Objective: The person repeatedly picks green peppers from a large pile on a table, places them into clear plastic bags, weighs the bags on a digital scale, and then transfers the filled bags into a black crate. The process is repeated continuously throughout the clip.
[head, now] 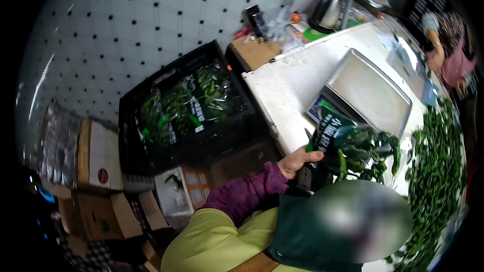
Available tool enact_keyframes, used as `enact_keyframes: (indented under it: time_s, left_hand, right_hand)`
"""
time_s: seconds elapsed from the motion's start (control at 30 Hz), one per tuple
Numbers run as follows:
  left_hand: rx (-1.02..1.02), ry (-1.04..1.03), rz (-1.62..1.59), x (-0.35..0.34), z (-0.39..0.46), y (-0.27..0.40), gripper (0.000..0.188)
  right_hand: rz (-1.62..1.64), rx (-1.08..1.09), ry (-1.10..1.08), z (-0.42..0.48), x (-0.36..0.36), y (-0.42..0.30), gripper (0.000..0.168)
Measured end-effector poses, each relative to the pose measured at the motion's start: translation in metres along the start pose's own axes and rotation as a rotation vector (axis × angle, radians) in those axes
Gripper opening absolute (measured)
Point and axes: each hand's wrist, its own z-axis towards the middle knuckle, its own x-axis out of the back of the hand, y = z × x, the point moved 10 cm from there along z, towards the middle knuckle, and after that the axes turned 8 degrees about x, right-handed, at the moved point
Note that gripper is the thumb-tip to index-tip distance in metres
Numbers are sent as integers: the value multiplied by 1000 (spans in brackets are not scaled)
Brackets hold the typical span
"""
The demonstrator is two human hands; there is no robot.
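My left hand (300,160), in a purple sleeve, grips the printed dark-green end of a clear plastic bag of green peppers (372,147). The thumb presses on top of the bag, and the fingers are hidden beneath it. The bag is over the white table beside a weighing scale with a metal pan (372,87). My right hand is not visible; a blurred patch covers the area in front of my green apron (293,230). Loose green peppers (435,151) lie in a broad heap along the right side of the table (291,90).
A black plastic crate (132,121) with several packed bags of greens (189,98) stands left of the table. An electric kettle (326,11) stands at the back. Cardboard boxes (98,215) and a white foam box (170,196) are at lower left. Another person (450,45) is at upper right.
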Motion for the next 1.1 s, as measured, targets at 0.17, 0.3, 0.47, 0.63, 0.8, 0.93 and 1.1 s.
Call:
enact_keyframes:
  time_s: [0.17,0.3,0.47,0.63,0.8,0.93,1.1]
  left_hand:
    - [-578,343,20,110,-105,96,39]
    - [-905,645,-50,153,-266,186,23]
    - [-932,997,85,204,-438,234,20]
    - [-235,1635,777,319,-463,237,46]
    - [88,1559,1626,381,-388,239,50]
    - [-35,1463,1845,282,-277,293,41]
    - [-595,692,1775,44,-40,287,22]
  right_hand:
    - [-279,-155,-23,13,2,41,72]
    - [-244,-210,-68,4,13,60,65]
    - [-274,-261,45,-15,39,70,62]
    - [-296,-260,159,-31,55,67,60]
    - [-331,-228,284,-38,80,49,37]
    - [-852,-33,461,-51,152,43,38]
    - [-1829,300,602,-73,142,0,49]
